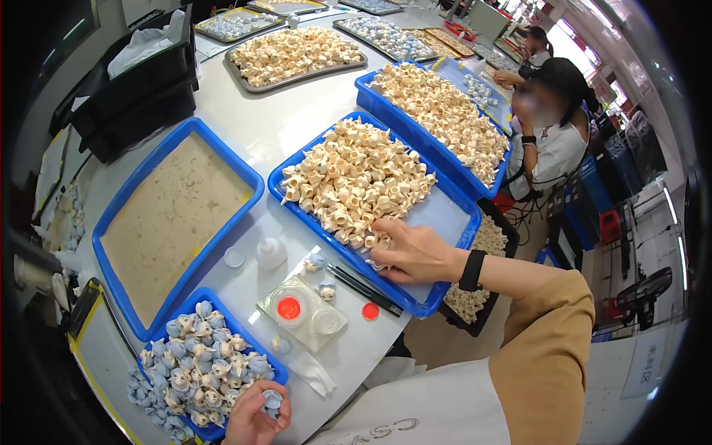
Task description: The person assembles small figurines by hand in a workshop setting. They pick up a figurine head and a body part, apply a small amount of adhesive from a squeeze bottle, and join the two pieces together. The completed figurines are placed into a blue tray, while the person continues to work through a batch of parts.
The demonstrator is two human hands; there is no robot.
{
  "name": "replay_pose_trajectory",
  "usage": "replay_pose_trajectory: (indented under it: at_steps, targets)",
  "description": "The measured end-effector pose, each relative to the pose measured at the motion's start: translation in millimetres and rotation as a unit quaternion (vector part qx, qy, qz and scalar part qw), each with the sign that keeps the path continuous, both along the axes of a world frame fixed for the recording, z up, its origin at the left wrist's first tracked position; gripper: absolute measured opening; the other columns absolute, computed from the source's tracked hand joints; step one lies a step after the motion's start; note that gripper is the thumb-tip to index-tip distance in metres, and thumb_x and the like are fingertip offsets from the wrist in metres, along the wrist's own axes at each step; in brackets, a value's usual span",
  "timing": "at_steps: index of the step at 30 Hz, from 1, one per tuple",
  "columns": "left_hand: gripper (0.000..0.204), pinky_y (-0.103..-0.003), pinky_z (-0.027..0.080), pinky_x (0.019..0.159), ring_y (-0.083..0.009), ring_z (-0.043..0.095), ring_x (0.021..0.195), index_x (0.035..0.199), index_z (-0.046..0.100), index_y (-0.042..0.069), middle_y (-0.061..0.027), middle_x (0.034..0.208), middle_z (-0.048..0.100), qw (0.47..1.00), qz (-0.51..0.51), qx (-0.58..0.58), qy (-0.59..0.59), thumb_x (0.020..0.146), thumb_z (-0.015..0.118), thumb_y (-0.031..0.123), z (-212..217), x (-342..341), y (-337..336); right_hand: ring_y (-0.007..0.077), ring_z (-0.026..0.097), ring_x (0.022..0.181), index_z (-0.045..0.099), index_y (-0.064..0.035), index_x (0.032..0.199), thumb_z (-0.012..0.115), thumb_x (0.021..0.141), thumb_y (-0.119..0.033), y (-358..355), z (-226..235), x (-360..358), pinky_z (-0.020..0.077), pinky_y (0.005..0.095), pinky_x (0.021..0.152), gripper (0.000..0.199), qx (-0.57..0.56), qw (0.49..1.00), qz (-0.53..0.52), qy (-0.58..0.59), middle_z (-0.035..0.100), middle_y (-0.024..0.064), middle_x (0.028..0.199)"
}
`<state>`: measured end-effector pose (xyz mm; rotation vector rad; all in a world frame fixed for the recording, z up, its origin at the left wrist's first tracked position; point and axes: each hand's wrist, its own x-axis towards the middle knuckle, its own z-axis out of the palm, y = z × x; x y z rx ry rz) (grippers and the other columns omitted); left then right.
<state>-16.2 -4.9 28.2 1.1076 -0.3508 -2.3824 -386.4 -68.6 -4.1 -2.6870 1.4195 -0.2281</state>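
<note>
My right hand reaches into a blue tray at its near edge. Its fingers are closed round a small cream hollow plastic piece beside a heap of similar cream pieces. Low in the picture, my left hand holds a small light-blue plastic cup-like part between thumb and fingers. Next to it stands a blue bin full of light-blue and cream doll-head parts.
Between the bins lie a clear plate with a red-filled pot, a white bottle, dark pens and a red cap. A sand-coloured blue-rimmed tray is at left. Beyond stand more filled trays. A co-worker sits at right.
</note>
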Motion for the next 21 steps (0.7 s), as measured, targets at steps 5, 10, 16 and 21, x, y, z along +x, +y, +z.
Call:
replay_pose_trajectory:
  at_steps: [5,10,16,21]
  targets:
    - [0.029,-0.022,0.039,0.051,-0.0142,0.049,0.059,0.105,0.05,0.004,-0.0076,0.076,0.054,1.0,0.001,-0.002,0.008,0.088,0.046,0.026,-1,1,1,0.0283,0.051,0.09,0.05,-0.0162,0.099,0.062,0.072,-0.024,-2,3,1,0.0507,0.0337,0.056,0.032,-0.008,1.0,0.0,-0.005,0.041,0.0166,0.111]
    - [0.029,-0.022,0.039,0.051,-0.0141,0.049,0.059,0.105,0.051,0.004,-0.0073,0.076,0.054,1.0,-0.009,-0.003,-0.003,0.088,0.046,0.027,-2,0,1,0.0275,0.051,0.087,0.049,-0.0153,0.097,0.061,0.071,-0.022,-2,-1,4,0.0499,0.0334,0.054,0.03,0.002,1.0,0.012,0.006,0.042,0.0149,0.104]
    - [0.029,-0.021,0.039,0.051,-0.0134,0.049,0.059,0.105,0.05,0.004,-0.0069,0.076,0.053,1.0,-0.009,-0.007,-0.001,0.088,0.046,0.027,0,1,0,0.0273,0.052,0.078,0.049,-0.0149,0.098,0.062,0.068,-0.02,0,0,0,0.0488,0.035,0.055,0.033,0.03,0.999,0.02,0.011,0.043,0.0133,0.095]
    - [0.03,-0.021,0.039,0.051,-0.0129,0.049,0.058,0.106,0.049,0.004,-0.0066,0.076,0.053,1.0,-0.009,-0.016,0.007,0.088,0.046,0.027,1,2,0,0.027,0.054,0.076,0.049,-0.0135,0.1,0.063,0.067,-0.019,7,-2,-12,0.0481,0.0367,0.057,0.036,0.019,0.999,0.034,-0.007,0.045,0.0129,0.094]
